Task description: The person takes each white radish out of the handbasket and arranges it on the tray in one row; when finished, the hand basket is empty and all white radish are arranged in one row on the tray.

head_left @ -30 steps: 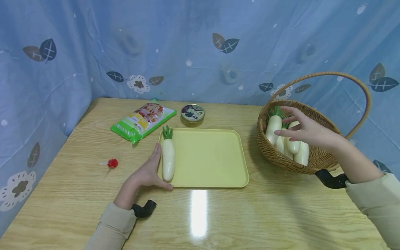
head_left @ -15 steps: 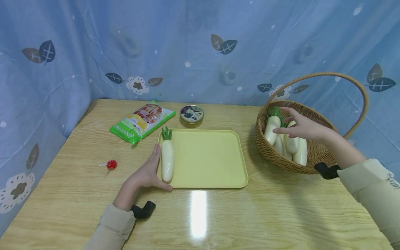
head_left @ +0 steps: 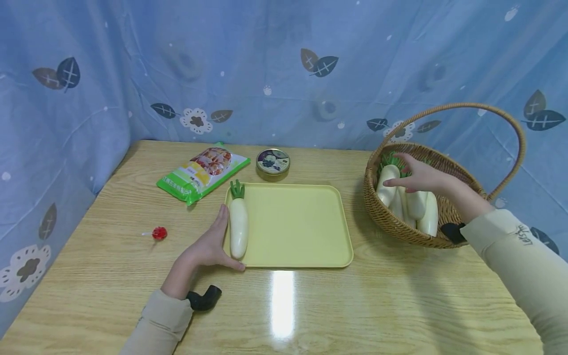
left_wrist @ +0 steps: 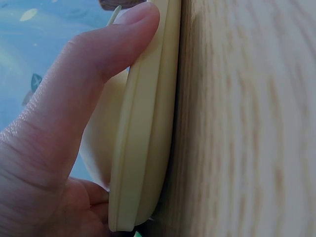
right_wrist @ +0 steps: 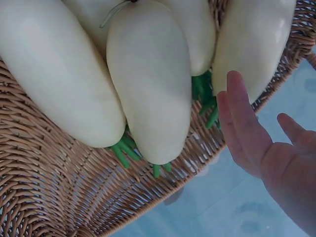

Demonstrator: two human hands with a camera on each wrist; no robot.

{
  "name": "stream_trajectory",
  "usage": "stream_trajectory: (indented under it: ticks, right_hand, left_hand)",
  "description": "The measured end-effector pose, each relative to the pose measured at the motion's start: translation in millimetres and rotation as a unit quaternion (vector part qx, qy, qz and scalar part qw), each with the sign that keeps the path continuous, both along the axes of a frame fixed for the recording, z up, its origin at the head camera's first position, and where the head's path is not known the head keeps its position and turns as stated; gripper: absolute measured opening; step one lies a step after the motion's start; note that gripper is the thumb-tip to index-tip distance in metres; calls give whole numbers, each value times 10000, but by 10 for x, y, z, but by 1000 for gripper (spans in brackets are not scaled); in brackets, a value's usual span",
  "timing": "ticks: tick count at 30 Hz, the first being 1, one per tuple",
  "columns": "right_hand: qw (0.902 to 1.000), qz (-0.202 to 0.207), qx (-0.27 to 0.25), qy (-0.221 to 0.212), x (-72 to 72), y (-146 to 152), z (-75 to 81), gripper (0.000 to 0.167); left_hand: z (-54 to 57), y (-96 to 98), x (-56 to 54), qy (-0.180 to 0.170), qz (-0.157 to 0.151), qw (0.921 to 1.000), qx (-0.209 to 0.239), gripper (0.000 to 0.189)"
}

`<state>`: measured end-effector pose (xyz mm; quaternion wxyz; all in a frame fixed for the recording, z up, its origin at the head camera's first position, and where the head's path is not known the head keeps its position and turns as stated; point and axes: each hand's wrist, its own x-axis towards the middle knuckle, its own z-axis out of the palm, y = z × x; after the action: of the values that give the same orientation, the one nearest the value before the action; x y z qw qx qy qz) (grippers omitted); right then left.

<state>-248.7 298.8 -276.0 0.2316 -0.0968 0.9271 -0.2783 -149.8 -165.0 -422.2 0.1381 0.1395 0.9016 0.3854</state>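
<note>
A white radish (head_left: 239,227) with a green top lies lengthwise along the left side of a yellow tray (head_left: 301,227). My left hand (head_left: 210,246) spans the tray's near left corner, fingers straight along the left edge. In the left wrist view the thumb (left_wrist: 98,54) rests on the tray rim. Over a wicker basket (head_left: 395,229) on the right, my right hand (head_left: 423,177) is spread above several white radishes. Its fingers are beside the leftmost radish (head_left: 387,185); in the right wrist view they overlap that radish's (right_wrist: 256,39) green-topped end, and contact is unclear.
Behind the tray are a green and white food packet (head_left: 204,172) and a round tin (head_left: 272,164). A red lollipop (head_left: 159,233) lies to the left. The basket's tall handle (head_left: 466,104) arches above the right forearm. A blue curtain (head_left: 266,74) hangs behind the table.
My right hand has shifted slightly left and its forearm has swung inward over the basket. The left hand and the radish on the tray stay in place.
</note>
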Motion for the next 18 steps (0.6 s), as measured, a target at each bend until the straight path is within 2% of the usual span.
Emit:
stream_trajectory:
  ticks: [8,18]
  right_hand:
    - [9998,-90,163,-73,-63,-15,-48,94]
    - [9982,-204,-105,-549,-147,-30,-85,92]
  left_hand:
    - [-5,2,-4,-2,19,10000,-26,150]
    - [2,-8,3,61,3,10000,8,149]
